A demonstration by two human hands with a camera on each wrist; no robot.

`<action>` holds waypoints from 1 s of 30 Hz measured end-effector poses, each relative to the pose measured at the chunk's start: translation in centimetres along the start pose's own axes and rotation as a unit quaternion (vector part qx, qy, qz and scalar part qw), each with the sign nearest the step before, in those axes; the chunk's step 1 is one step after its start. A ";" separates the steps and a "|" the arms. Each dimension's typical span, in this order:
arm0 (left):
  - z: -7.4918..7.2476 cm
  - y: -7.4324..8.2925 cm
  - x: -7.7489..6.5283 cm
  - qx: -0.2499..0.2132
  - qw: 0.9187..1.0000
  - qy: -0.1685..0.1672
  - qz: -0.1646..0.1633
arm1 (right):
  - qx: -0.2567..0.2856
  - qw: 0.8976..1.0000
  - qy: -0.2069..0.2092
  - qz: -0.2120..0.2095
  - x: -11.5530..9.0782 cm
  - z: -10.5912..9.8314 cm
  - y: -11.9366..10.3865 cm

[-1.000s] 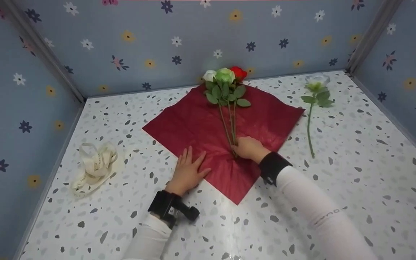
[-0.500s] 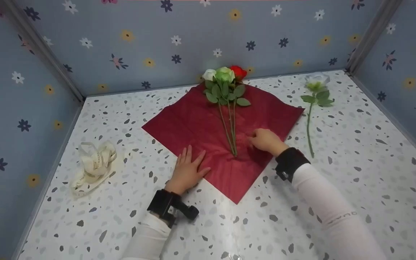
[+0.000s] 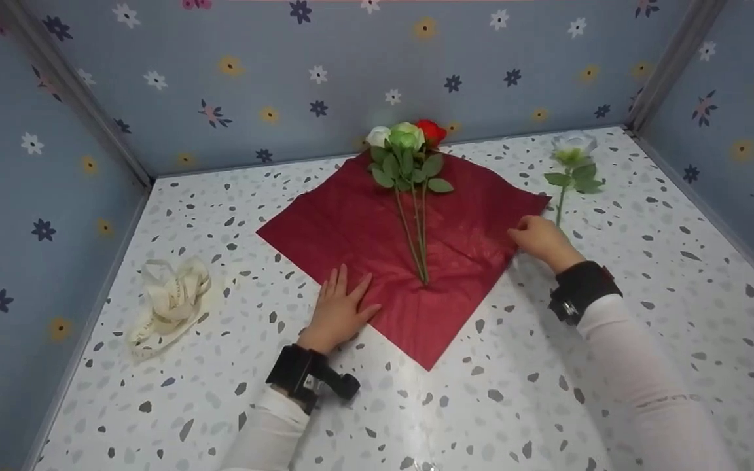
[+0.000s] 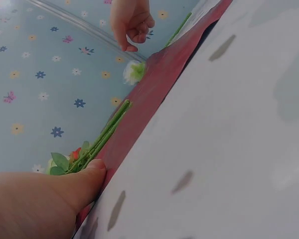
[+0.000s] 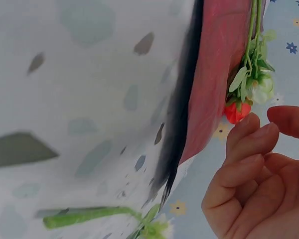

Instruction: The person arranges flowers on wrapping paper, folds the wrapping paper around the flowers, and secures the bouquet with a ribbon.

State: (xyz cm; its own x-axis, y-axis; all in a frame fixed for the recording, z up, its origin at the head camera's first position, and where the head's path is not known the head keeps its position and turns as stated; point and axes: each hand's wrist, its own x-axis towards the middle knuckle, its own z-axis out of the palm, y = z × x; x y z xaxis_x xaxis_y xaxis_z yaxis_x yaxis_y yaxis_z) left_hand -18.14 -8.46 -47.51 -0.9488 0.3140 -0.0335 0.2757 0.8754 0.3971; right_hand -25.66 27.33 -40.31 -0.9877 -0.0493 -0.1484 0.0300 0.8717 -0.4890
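Note:
A dark red sheet of wrapping paper (image 3: 338, 226) lies spread with one corner toward me. On it rest a white rose (image 3: 378, 137), a pale green rose (image 3: 407, 137) and a red rose (image 3: 430, 133), their stems together. My left hand (image 3: 336, 315) presses on the paper's near left edge, fingers spread. At the right edge of the paper hovers my right hand (image 3: 545, 242), holding nothing, its fingers loosely bent in the right wrist view. It covers the lower stem of a lone whitish rose (image 3: 572, 154) in the head view.
A loose heap of cream ribbon (image 3: 177, 297) lies at the left of the speckled table (image 3: 233, 405). Flower-patterned panels (image 3: 351, 59) stand behind it and on both sides. The three rose heads reach the back panel.
My right hand has let go of the stems of the three roses and moved right, to the paper's right edge near the lone rose. My left hand has stayed in place.

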 end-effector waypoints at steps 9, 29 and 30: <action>-0.1 0.1 -0.1 -0.007 1.000 -0.005 -0.008 | -0.016 1.000 -0.007 0.018 -0.9 -1.3 2.7; -0.1 0.1 0.0 -0.008 1.000 -0.008 -0.008 | -0.046 0.988 -0.105 0.100 -2.9 -2.3 6.4; -0.1 0.1 0.0 -0.007 1.000 -0.007 -0.007 | -0.045 0.989 -0.105 0.098 -2.9 -2.2 6.5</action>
State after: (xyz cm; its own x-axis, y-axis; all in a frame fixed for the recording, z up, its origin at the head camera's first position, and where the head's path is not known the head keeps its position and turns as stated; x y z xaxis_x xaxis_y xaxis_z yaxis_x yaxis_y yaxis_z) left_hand -18.15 -8.36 -47.39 -0.9505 0.3064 -0.0522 0.2596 0.8750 0.4087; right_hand -22.93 34.24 -41.18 -0.9105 0.0330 -0.4122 0.1947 0.9136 -0.3570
